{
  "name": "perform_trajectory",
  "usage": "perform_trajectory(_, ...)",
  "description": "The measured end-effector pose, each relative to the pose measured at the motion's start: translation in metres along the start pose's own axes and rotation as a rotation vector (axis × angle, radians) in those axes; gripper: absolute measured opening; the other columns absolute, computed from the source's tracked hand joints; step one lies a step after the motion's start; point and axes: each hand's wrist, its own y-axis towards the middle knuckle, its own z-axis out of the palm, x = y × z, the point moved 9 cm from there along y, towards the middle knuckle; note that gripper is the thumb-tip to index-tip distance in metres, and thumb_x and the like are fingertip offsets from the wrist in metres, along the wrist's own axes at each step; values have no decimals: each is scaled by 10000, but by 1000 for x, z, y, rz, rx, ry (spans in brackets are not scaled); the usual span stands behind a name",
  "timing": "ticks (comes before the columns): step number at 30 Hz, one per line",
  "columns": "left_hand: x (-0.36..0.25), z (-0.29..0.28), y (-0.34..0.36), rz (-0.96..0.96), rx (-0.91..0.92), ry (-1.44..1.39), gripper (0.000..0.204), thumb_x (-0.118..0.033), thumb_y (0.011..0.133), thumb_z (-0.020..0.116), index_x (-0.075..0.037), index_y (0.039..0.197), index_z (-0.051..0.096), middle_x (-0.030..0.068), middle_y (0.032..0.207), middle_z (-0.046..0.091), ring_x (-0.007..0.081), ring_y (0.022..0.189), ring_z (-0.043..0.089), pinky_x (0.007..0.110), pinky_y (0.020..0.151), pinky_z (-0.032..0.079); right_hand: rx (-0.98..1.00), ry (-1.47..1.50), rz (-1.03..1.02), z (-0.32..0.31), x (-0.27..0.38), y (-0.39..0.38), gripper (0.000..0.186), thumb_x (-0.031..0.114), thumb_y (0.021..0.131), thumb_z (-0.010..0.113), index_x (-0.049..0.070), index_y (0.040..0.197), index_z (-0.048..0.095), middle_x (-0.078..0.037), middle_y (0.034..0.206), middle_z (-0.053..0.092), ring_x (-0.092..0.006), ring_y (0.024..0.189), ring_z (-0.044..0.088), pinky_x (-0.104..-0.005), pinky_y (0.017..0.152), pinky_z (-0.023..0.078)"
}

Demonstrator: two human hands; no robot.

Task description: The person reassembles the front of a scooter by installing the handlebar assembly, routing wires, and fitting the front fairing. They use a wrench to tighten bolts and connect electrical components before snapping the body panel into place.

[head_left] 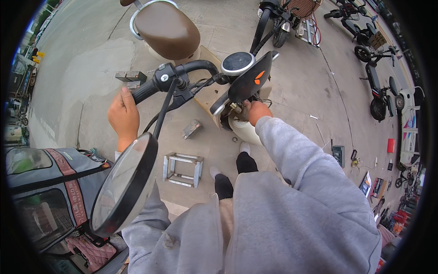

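Outdoor lot, grey concrete ground (301,150) with seams and stains. Parked scooters (376,93) stand toward its far right edge; a grey canopy (73,182) crowds the near left.

The cream scooter (246,131) stands near mid-ground, right before me, its brown seat (166,29) toward the far left. My left grip (124,114) is closed round the end of its black handle (146,92). My right grip (258,113) is in under the black front panel (250,80), beside a brass-coloured fitting (236,108); fingertips hidden, so I cannot tell whether they pinch anything.

Progress, my reading: the front is opened up, with wires (263,101) exposed below the panel. Unfinished, I judge: wires not tucked away, opening not covered.

Room: the round mirror (125,182) overhangs my left forearm, close to the canopy, so little slack there. A metal frame (182,170) sits just left of my feet, a grey block (192,129) beyond it. More open ground to the right of the scooter; a wrench (314,117) lies there, a green case (338,155) farther toward the right edge.
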Motion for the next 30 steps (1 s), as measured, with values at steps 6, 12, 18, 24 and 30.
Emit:
perform_trajectory(6,-8,-7,2,86,-68,31,402,-240,994,423,1,787,669,169,698,603,374,627,578,437,572,431,-14,33,-3,11,-8,1,548,475,983,400,-3,948,665,-270,955,655,-440,940,620,-508,843,475)
perform_trajectory(12,-8,-2,2,78,-17,13,380,-226,993,425,-1,804,664,168,729,603,365,654,582,438,585,434,-2,26,17,27,-21,9,543,486,980,399,7,985,654,-258,964,663,-430,947,628,-492,847,490)
perform_trajectory(18,-10,-6,4,71,-13,34,370,-228,993,433,-7,802,660,167,734,608,365,662,586,430,580,432,-89,68,-36,25,-17,8,520,458,977,431,-11,966,656,-285,914,648,-462,903,615,-524,817,475)
perform_trajectory(24,0,1,-4,-23,32,35,403,-256,1003,415,-2,795,649,167,725,609,367,661,584,433,583,430,-74,72,-41,32,-21,11,527,457,986,410,-10,948,651,-263,887,661,-447,896,626,-503,817,490)
perform_trajectory(30,0,0,2,0,1,41,430,-291,999,410,12,808,648,197,749,610,382,687,578,445,626,432,-59,79,-35,31,-20,10,524,461,988,396,2,975,649,-241,937,668,-418,909,635,-490,823,493)
